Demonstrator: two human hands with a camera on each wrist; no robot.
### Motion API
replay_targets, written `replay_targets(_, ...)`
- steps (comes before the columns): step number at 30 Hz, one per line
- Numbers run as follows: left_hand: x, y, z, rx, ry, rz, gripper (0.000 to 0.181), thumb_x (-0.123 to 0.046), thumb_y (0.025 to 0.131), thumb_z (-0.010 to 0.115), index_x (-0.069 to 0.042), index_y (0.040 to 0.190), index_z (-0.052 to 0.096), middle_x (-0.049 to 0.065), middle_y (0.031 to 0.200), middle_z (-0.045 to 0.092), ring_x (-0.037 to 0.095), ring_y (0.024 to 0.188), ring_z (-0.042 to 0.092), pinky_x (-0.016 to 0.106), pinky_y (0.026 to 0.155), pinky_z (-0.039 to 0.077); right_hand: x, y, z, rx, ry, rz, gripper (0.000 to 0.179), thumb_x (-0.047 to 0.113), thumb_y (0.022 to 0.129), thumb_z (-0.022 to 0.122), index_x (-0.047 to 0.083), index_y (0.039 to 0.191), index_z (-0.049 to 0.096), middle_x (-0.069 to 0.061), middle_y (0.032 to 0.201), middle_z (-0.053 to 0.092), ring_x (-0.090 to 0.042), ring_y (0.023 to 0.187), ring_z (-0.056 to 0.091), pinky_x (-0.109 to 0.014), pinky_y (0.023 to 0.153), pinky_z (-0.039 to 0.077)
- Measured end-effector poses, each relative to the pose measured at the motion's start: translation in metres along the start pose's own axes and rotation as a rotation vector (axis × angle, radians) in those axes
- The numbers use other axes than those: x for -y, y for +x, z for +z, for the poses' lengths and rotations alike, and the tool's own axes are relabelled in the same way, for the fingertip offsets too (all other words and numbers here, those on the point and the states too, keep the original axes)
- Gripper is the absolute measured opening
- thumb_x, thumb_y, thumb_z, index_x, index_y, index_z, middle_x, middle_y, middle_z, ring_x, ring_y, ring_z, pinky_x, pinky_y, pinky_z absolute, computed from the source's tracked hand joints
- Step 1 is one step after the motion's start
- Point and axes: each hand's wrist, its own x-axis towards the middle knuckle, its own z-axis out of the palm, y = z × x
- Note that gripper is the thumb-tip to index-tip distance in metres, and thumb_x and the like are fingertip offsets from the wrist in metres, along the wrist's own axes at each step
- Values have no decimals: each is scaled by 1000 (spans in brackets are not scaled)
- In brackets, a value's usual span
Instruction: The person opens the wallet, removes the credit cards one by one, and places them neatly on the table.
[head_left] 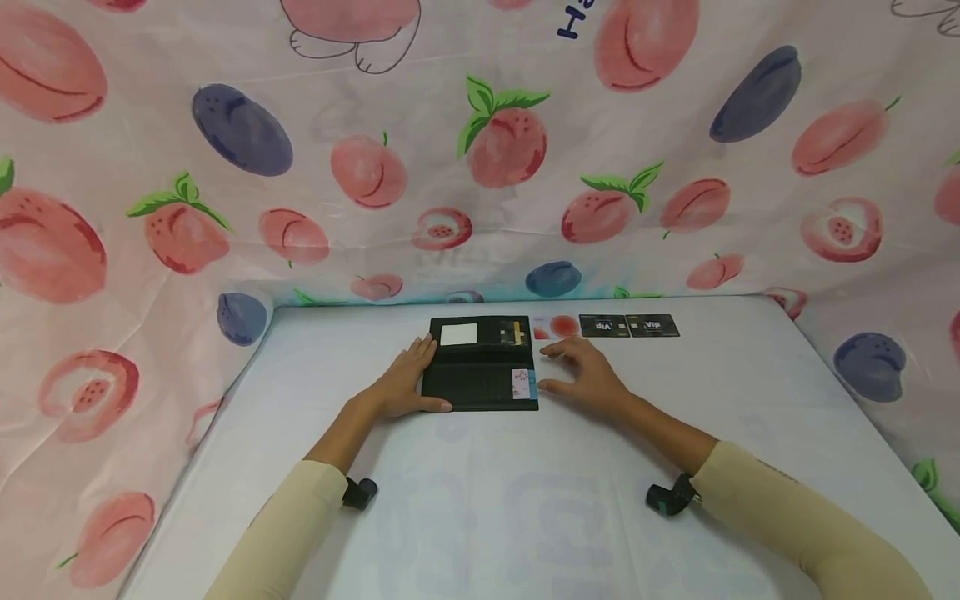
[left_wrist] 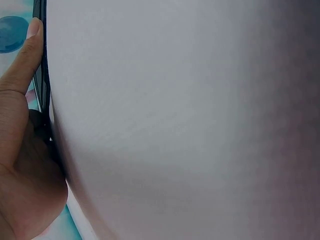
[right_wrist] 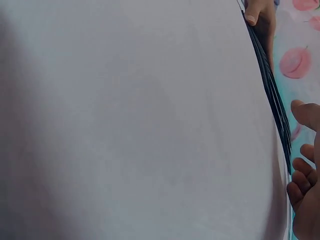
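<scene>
A black card wallet [head_left: 480, 385] lies unfolded on the table, with a white card [head_left: 458, 334] in its upper left part. Dark and gold cards [head_left: 513, 333] show at its upper right, and a white and blue card [head_left: 521, 384] sits in the lower right. My left hand [head_left: 405, 379] rests along the wallet's left edge, thumb extended over the lower left corner. Just off the right edge hovers my right hand [head_left: 588, 379], fingers loosely bent and apart from the thumb, nothing between them. In the right wrist view the wallet [right_wrist: 270, 90] appears edge-on.
To the right of the wallet's top, a card with a red circle [head_left: 564, 326] and two black Vip cards [head_left: 604, 326] lie in a row. The white-covered table [head_left: 480, 500] ends at a peach-print cloth [head_left: 315, 133] behind and at the sides.
</scene>
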Motion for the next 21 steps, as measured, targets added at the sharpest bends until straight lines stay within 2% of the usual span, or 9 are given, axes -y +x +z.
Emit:
replay_targets(9,-2,-1,0,13,5,-18,123,-52,86,85,2,167,10,18,175,2,35,161,-3,49,128,1,3,0,9,11,12,-65,54,26,83,93,5,129,72,-9,128,68,-29,116,56,-50,98,50)
replay_targets(21,-1,0,0,20,10,-22,122,-52,87,84,1,167,10,17,175,2,34,161,-3,49,128,1,11,2,20,38,-68,-69,53,30,83,93,11,129,74,-7,124,64,-26,115,52,-49,97,47)
